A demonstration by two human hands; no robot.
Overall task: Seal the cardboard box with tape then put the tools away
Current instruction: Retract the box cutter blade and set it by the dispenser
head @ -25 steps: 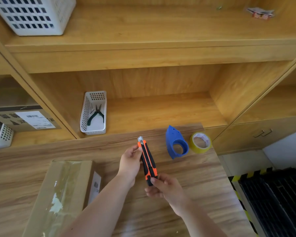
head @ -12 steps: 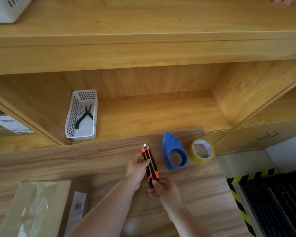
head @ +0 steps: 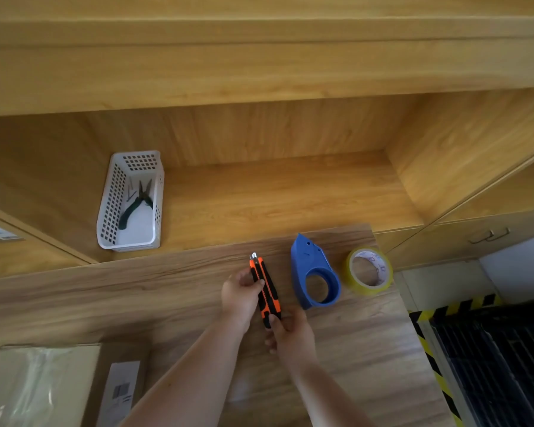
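I hold an orange and black utility knife [head: 265, 289] over the wooden table with both hands. My left hand [head: 240, 298] grips its upper body, thumb on the slider; my right hand [head: 290, 334] pinches its lower end. A short metal blade tip shows at the top. To the right on the table stand a blue tape dispenser [head: 315, 272] and a yellowish tape roll [head: 370, 270]. The taped cardboard box [head: 43, 385] lies at the bottom left, partly out of frame.
A white perforated basket [head: 117, 211] holding green-handled pliers [head: 136, 201] stands in the shelf recess behind the table. A cabinet with drawer handles [head: 489, 235] is at the right. Black crates and yellow-black floor tape [head: 429, 359] lie beyond the table's right edge.
The view has tilted and shifted, so the box slid toward the bottom left. The exposed blade looks shorter than a second ago. Both hands stay on the knife.
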